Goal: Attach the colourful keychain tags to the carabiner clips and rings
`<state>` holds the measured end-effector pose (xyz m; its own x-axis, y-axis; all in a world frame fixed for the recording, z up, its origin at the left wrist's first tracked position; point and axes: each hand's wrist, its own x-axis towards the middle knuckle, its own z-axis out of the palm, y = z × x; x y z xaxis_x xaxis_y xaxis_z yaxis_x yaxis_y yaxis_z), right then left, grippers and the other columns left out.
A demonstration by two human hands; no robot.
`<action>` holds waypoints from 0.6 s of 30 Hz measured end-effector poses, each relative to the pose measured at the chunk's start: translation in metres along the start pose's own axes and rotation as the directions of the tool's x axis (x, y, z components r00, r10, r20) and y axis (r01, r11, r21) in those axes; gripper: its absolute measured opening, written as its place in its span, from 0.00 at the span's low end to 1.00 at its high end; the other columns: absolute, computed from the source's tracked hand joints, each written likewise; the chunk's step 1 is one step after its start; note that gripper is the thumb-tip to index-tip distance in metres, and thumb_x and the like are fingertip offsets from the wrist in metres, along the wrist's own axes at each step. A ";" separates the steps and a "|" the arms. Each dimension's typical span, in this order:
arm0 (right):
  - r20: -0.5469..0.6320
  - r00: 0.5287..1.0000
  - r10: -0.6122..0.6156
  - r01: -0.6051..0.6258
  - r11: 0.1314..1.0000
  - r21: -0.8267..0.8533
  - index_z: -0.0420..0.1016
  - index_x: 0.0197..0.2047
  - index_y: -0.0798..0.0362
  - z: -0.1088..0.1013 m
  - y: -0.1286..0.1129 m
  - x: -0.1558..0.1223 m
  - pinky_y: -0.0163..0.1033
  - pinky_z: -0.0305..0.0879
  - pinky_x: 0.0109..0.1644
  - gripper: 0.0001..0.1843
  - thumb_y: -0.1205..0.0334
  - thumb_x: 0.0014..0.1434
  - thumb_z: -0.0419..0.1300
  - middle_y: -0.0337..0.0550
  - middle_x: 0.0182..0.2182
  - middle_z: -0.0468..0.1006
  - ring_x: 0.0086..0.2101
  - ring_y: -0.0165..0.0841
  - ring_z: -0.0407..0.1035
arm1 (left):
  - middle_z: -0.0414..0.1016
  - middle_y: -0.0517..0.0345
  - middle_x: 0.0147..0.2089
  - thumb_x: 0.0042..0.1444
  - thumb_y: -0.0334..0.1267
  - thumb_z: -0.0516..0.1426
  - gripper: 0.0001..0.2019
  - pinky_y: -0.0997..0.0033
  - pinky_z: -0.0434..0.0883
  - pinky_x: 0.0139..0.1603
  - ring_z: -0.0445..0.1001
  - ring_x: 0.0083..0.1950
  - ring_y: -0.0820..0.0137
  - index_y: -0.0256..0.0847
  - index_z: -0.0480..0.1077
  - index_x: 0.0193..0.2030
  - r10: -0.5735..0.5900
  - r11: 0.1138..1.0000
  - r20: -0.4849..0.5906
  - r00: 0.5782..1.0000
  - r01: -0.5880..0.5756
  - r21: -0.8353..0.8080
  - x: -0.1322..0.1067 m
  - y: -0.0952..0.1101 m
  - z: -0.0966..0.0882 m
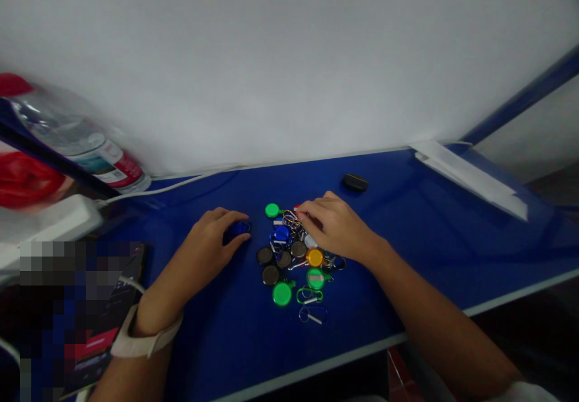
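Note:
A pile of badge reels with carabiner clips lies on the blue desk. It includes a green badge reel (281, 294), a yellow badge reel (315, 258), a black badge reel (270, 275) and a blue badge reel (282, 233). To the left of the pile, my left hand (212, 242) curls its thumb and fingers around another blue badge reel (239, 228), at the desk surface. Over the pile's upper right side, my right hand (332, 224) has its fingertips drawn together among the clips, near a bit of red. What they pinch is hidden.
A small black case (354, 182) lies behind the pile. White folded paper (473, 178) rests at the back right. On the left are a large plastic bottle (90, 142), a white power strip (49, 227) with a cable, and a phone (102, 329), partly blurred out.

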<state>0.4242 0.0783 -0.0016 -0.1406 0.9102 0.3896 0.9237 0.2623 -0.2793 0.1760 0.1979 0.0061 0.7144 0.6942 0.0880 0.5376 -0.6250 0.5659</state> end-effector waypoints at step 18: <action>-0.018 0.998 -0.055 0.055 0.999 0.002 0.74 0.36 0.56 0.007 -0.006 -0.001 0.41 0.52 0.41 0.14 0.64 0.71 0.51 0.41 0.26 0.77 0.28 0.32 0.70 | 0.77 0.44 0.49 0.53 0.39 0.58 0.17 0.50 0.69 0.53 0.73 0.48 0.51 0.46 0.80 0.49 0.043 0.971 0.142 0.989 -0.075 0.225 -0.019 -0.047 -0.026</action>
<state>0.4164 0.0781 -0.0067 -0.1843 0.8884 0.4204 0.9140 0.3122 -0.2590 0.1254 0.2231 -0.0007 0.7932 0.6089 -0.0053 0.5699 -0.7393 0.3587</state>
